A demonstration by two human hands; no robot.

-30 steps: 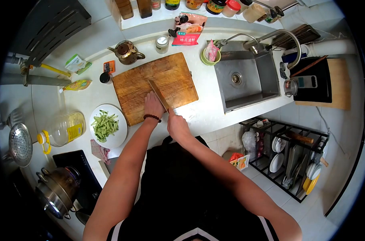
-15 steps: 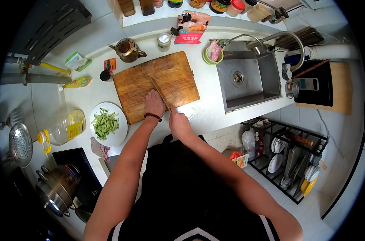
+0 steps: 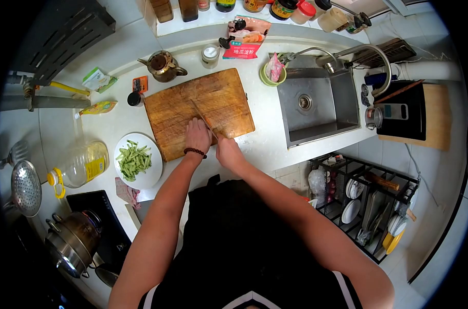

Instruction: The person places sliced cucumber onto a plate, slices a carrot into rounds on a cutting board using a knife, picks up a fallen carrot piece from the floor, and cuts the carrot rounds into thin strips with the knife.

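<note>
My right hand (image 3: 228,152) is wrapped round the handle of a kitchen knife (image 3: 200,112), whose blade is seen nearly edge-on and slants up and left over the wooden cutting board (image 3: 203,92). Close against the blade's left side, my left hand (image 3: 198,136) presses down at the board's near edge, fingers together and bent. Whatever lies beneath those fingers is hidden. A dark bead bracelet (image 3: 195,151) circles the left wrist. Left of the board, a white plate (image 3: 156,167) bears a pile of green cut strips (image 3: 134,160).
A teapot (image 3: 162,67), a glass jar (image 3: 210,56) and a pink packet (image 3: 247,38) stand behind the board. To the right is a steel sink (image 3: 308,131) with a green bowl (image 3: 265,77) at its corner. An oil bottle (image 3: 84,165) and a pot (image 3: 72,242) are at left.
The camera view has shifted slightly. My hands and the knife keep nearly the same place on the board, with the right hand and blade moved only a little.
</note>
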